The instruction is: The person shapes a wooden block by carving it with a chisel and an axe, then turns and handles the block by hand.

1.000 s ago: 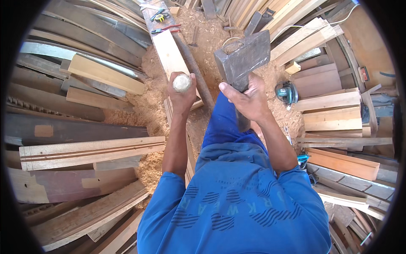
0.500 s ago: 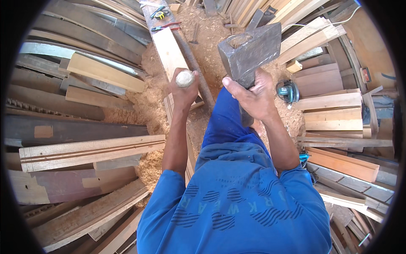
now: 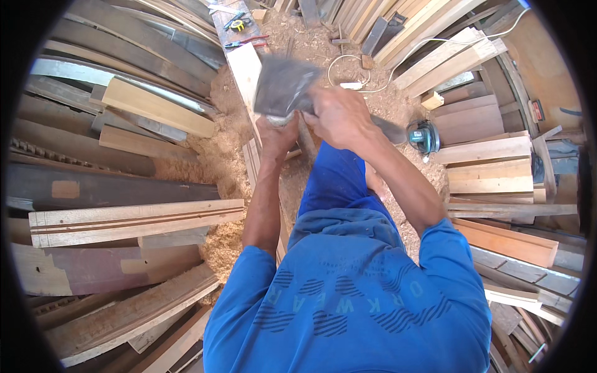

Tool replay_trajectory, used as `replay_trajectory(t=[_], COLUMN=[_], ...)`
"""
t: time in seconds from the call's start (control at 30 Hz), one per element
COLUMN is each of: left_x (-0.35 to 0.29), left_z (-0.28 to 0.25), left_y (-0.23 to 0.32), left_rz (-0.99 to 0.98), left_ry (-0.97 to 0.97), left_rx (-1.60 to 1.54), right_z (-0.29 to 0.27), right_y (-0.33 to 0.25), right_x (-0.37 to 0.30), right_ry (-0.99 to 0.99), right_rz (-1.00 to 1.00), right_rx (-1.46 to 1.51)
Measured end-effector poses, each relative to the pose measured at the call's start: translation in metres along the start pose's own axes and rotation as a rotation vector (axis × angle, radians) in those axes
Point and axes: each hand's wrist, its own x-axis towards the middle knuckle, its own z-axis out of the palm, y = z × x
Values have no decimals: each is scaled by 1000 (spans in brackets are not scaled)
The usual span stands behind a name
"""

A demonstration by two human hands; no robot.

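My right hand is wrapped round the handle of a large dark wooden mallet, whose head is smeared by motion. The mallet's face is at the pale butt of an upright chisel, and contact cannot be made out for certain. Closed round that chisel's handle is my left hand; its blade is hidden below the fist. Under my left hand runs a light wooden board, lying along a worn narrow bench.
Pliers with red handles and a yellow tape measure lie on the bench's far end. A teal power tool sits on the right, near a white cable. Stacked planks flank both sides; wood shavings cover the floor.
My right hand has swung the mallet left and down, from beside the chisel onto or just over its butt. My left hand keeps its grip in nearly the same place.
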Motion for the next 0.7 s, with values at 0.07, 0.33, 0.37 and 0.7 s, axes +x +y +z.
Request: replay_trajectory(t=[0.07,0.33,0.37,0.7], left_x=[-14,-14,-15,-62], left_z=[-2,-31,-32,39], left_y=[-3,8,26,83], left_rz=[-110,113,132,857], left_ry=[-48,44,79,-311], left_rx=[48,-24,-23,225], right_z=[15,27,28,112], right_y=[10,9,9,73], right_x=[0,-28,-33,-71], right_ry=[7,188,188,-56], right_rz=[-13,-126,-131,213], right_rx=[-79,695,694,1936])
